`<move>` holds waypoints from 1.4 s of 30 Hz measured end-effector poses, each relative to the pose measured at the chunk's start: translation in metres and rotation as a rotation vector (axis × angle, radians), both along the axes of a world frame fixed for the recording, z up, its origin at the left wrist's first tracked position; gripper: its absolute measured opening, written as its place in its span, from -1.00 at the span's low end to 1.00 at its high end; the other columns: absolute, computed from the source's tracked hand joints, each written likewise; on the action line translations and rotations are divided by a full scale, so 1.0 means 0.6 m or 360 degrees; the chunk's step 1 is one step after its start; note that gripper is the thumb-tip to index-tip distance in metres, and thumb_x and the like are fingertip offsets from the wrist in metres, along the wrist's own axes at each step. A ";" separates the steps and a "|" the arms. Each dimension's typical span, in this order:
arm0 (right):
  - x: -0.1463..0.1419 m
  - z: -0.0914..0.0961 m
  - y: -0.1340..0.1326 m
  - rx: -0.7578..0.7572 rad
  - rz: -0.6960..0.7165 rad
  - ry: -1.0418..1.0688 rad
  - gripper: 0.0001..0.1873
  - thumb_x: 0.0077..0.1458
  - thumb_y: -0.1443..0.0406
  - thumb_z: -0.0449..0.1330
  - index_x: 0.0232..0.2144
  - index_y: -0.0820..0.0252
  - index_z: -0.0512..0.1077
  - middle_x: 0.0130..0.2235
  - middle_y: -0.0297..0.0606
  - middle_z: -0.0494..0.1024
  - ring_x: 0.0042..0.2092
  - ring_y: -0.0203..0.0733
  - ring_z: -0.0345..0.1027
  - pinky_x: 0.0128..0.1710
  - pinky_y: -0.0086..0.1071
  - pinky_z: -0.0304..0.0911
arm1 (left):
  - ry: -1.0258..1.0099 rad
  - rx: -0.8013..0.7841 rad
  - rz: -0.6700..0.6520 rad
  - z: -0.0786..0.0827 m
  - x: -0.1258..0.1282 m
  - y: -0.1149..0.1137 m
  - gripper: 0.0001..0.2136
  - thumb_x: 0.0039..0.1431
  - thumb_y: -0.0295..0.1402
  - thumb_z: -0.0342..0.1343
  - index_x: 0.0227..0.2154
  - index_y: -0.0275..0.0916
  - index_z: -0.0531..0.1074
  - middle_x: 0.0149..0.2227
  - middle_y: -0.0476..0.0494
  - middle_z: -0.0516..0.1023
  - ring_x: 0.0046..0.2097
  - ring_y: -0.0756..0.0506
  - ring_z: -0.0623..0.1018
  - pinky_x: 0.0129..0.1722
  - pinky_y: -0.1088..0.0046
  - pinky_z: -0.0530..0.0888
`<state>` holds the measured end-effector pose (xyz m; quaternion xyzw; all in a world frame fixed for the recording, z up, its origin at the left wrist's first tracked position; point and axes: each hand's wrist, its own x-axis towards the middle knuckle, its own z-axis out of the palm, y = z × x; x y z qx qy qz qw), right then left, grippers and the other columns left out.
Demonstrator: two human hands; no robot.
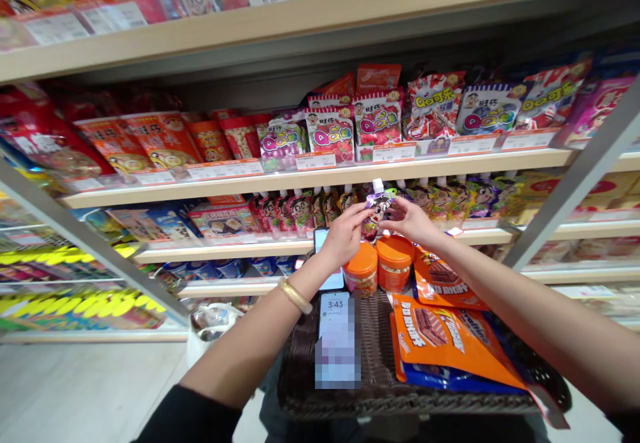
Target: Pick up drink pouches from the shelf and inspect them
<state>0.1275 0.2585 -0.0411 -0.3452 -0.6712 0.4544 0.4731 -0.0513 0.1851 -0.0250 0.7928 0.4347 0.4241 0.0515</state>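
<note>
Above the far side of a dark woven basket, a spouted drink pouch with a white cap is held upright between my two hands. My left hand, coming from the lower left with a gold bracelet at the wrist, pinches the pouch's left side. On its right side, the fingers of my right hand are closed on the edge. Just below the hands stand two orange-lidded jars. Beside them in the basket lie orange wafer packets and two phones, the nearer one lit.
A row of similar spouted pouches stands on the shelf behind my hands. Higher up, gummy candy bags line a shelf edge with price tags. A slanted metal post rises at right. A white bag is at lower left.
</note>
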 end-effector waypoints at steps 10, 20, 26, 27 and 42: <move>-0.004 0.035 -0.019 0.0113 -0.0064 0.0314 -0.66 -0.34 0.22 0.40 -0.41 0.19 0.46 -0.37 -0.28 0.62 -0.29 -0.12 0.49 -0.15 -0.17 0.38 | -0.0176 0.0106 -0.0058 0.047 0.019 -0.018 -0.61 0.16 -0.60 -0.19 -0.10 -0.24 0.48 0.14 -0.18 0.41 0.20 -0.06 0.36 0.21 0.33 0.28; 0.022 0.050 -0.065 0.0360 -0.0395 0.0401 -0.83 -0.16 0.25 0.29 -0.43 0.17 0.45 -0.41 -0.32 0.60 -0.35 -0.19 0.45 -0.24 -0.27 0.38 | -0.0691 -0.0231 0.0291 0.017 0.014 -0.036 -0.80 0.09 -0.41 0.06 -0.23 -0.28 0.48 -0.05 -0.25 0.50 -0.01 -0.10 0.49 -0.03 0.41 0.44; 0.031 0.034 -0.069 0.0203 -0.0359 0.0473 -0.75 -0.15 0.23 0.30 -0.35 0.17 0.45 -0.34 -0.29 0.61 -0.29 -0.17 0.47 -0.23 -0.27 0.38 | -0.0619 -0.1058 0.0538 -0.035 0.016 -0.008 -0.77 0.05 -0.32 0.08 -0.64 -0.30 0.43 -0.60 -0.05 0.45 -0.45 -0.04 0.49 -0.41 0.51 0.40; 0.030 0.031 -0.068 0.0176 -0.0357 0.0472 -0.75 -0.16 0.23 0.30 -0.36 0.17 0.44 -0.34 -0.29 0.61 -0.29 -0.17 0.47 -0.24 -0.27 0.38 | -0.0632 -0.1096 0.0546 -0.039 0.020 -0.003 -0.75 0.02 -0.33 0.10 -0.70 -0.30 0.40 -0.67 -0.02 0.39 -0.53 -0.02 0.45 -0.50 0.53 0.36; 0.026 0.016 -0.058 0.0118 -0.0284 0.0406 -0.76 -0.17 0.20 0.30 -0.40 0.16 0.43 -0.38 -0.32 0.58 -0.33 -0.19 0.43 -0.29 -0.31 0.34 | -0.0857 -0.1050 0.0564 -0.067 0.019 0.040 -0.83 -0.01 -0.38 0.04 -0.62 -0.31 0.44 -0.59 -0.03 0.48 -0.53 0.02 0.44 -0.54 0.59 0.31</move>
